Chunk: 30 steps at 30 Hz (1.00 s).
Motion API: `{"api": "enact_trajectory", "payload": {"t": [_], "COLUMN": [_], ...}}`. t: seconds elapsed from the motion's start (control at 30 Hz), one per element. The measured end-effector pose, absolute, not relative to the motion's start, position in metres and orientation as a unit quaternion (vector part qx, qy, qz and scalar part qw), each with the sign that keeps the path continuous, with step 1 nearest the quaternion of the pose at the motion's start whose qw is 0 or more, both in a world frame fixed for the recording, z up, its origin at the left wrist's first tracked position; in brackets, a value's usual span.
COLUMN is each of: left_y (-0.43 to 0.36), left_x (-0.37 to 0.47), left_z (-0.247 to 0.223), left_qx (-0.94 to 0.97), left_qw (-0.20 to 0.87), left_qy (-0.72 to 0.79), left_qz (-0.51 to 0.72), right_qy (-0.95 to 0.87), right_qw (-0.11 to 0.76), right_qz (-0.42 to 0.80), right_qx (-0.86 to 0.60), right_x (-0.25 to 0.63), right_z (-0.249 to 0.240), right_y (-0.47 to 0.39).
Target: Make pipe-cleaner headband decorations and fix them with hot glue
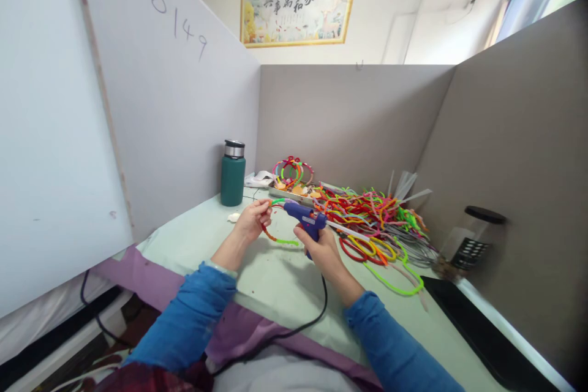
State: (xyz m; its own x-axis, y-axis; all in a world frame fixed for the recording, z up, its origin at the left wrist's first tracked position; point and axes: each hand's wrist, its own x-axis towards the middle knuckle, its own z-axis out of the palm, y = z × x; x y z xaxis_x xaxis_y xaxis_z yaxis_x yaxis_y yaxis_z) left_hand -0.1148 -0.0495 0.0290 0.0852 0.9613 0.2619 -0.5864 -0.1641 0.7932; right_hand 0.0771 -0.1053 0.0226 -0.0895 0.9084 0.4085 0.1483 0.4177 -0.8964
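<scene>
My right hand point(322, 249) grips a blue glue gun point(304, 218) by its handle, its nozzle pointing left toward my left hand. My left hand point(252, 219) pinches a bent pipe-cleaner piece point(278, 237) in green, red and orange, which curves down below the gun. The gun's black cord point(316, 312) runs back toward my body over the pale green table point(275, 282). Both sleeves are blue.
A big heap of coloured pipe-cleaner shapes point(376, 214) lies right of the hands. Finished coloured rings point(291, 171) stand at the back by a green flask point(233, 173). A clear jar with a black lid point(471, 239) and a black slab point(487, 331) sit at right. Partition walls enclose the desk.
</scene>
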Motion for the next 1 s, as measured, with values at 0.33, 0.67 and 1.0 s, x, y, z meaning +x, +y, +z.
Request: {"api": "enact_trajectory", "payload": {"t": [0.33,0.67,1.0], "left_y": [-0.0516,-0.0566,-0.0566], "left_x": [-0.1144,-0.1121,-0.1117], "left_z": [0.0303,0.0315,0.0323], "left_qx": [0.407,0.422,0.434], "left_qw": [0.674,0.675,0.656], "left_qy": [0.189,0.178,0.182], "left_qz": [0.588,0.578,0.59], "right_qy": [-0.673,-0.678,-0.688], "right_qw": [0.528,0.529,0.526], "right_qz": [0.32,0.314,0.297], "right_qx": [-0.407,-0.402,-0.402], "right_x": [0.0746,0.0718,0.0733], "right_z": [0.0215,0.0229,0.0197], "right_y": [-0.1078,-0.1093,-0.1062]}}
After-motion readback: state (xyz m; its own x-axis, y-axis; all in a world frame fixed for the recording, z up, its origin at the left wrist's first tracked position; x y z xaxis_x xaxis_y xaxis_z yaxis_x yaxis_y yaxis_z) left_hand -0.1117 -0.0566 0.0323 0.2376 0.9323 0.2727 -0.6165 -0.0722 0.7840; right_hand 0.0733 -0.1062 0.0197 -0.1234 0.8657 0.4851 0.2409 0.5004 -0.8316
